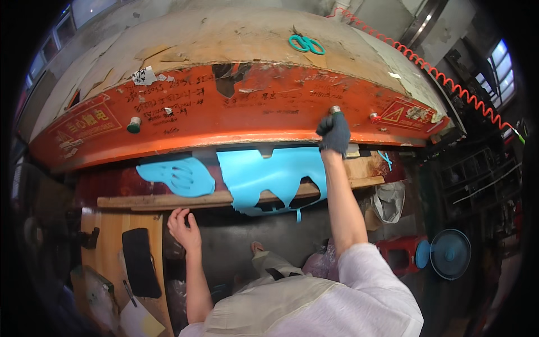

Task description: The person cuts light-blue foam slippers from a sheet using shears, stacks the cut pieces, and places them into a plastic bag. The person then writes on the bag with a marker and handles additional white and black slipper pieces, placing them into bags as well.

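My right hand (pixel 334 135), in a dark glove, is closed at a push button (pixel 335 109) on the orange front of a machine (pixel 247 115). Its fingers cover most of that button. My left hand (pixel 183 229) is bare, holds nothing and has its fingers loosely apart, just below a wooden ledge (pixel 163 202). On the ledge lies a light blue sheet (pixel 247 174) with large cut-outs, its near edge hanging over. To its left rests a blue cut piece (pixel 179 175) with several slots. A thin blue scrap (pixel 385 160) lies right of my glove.
Green-handled scissors (pixel 307 45) lie on top of the machine. A green button (pixel 133 124) and a red button (pixel 375 118) stick out from its front. A red coiled hose (pixel 426 68) hangs at the right. A dark pad (pixel 141 262) rests on a wooden table (pixel 101 224); a red stool (pixel 397 254) stands right.
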A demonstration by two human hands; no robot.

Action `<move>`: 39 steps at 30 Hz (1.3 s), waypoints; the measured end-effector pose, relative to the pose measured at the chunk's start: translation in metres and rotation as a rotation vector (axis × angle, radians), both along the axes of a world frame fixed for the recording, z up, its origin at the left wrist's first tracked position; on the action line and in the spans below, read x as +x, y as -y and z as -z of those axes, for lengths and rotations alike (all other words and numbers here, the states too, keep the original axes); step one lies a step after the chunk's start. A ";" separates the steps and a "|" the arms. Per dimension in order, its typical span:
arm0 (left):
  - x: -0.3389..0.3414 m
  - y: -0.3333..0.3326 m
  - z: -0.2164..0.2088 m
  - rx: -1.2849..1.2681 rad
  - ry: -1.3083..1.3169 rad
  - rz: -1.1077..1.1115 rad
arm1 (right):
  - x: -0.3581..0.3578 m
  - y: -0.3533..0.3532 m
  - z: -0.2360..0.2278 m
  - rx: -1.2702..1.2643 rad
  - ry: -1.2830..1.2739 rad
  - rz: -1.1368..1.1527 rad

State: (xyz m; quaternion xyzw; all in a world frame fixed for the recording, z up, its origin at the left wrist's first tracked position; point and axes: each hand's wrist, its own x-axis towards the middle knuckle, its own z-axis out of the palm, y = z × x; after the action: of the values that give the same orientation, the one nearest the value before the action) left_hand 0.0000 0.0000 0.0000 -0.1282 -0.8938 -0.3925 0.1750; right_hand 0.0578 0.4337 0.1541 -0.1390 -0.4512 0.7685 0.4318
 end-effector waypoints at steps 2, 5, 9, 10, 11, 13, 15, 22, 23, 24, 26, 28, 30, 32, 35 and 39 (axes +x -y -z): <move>0.016 -0.003 0.001 0.024 0.059 0.023 | 0.022 0.027 0.037 0.175 0.218 0.168; 0.038 0.004 0.000 -0.066 0.227 0.089 | 0.076 0.073 0.078 0.946 1.001 0.111; 0.036 0.013 -0.004 -0.047 0.317 0.104 | 0.107 0.088 0.099 0.685 0.940 0.157; 0.037 0.014 -0.006 -0.063 0.286 0.121 | 0.113 0.084 0.099 0.726 0.974 0.170; 0.035 0.013 -0.008 -0.071 0.269 0.137 | 0.116 0.080 0.097 0.828 0.919 0.184; 0.031 0.007 -0.013 -0.068 0.243 0.165 | 0.116 0.069 0.090 1.002 0.871 0.237; 0.026 -0.002 -0.019 -0.052 0.227 0.191 | 0.109 0.065 0.086 1.033 0.899 0.189; 0.005 -0.054 -0.032 0.008 0.086 0.322 | 0.090 0.088 0.096 1.219 1.110 0.062; -0.001 -0.063 -0.034 0.012 0.063 0.334 | 0.087 0.091 0.098 1.208 1.131 0.057; -0.008 -0.072 -0.035 -0.012 0.018 0.349 | 0.086 0.090 0.099 1.213 1.129 0.050; -0.021 -0.090 -0.033 -0.108 0.115 0.339 | 0.083 0.081 0.099 1.092 1.156 -0.045; -0.027 -0.106 -0.031 -0.221 0.051 0.337 | 0.077 0.077 0.099 1.103 1.221 -0.044; -0.030 -0.113 -0.029 -0.347 0.066 0.339 | 0.073 0.072 0.097 1.102 1.328 -0.165; -0.032 -0.116 -0.029 -0.457 0.105 0.363 | 0.071 0.070 0.095 1.137 1.394 -0.174; -0.031 -0.115 -0.030 -0.499 0.078 0.354 | 0.071 0.073 0.089 1.162 1.405 -0.197; -0.023 -0.110 -0.031 -0.471 0.093 0.363 | 0.077 0.078 0.087 1.193 1.387 -0.188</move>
State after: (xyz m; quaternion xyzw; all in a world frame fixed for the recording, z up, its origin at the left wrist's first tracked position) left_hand -0.0234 0.1099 0.0312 -0.3048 -0.9298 -0.2044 0.0262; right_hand 0.1345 0.3552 0.0675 -0.2859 -0.9403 0.1848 0.0000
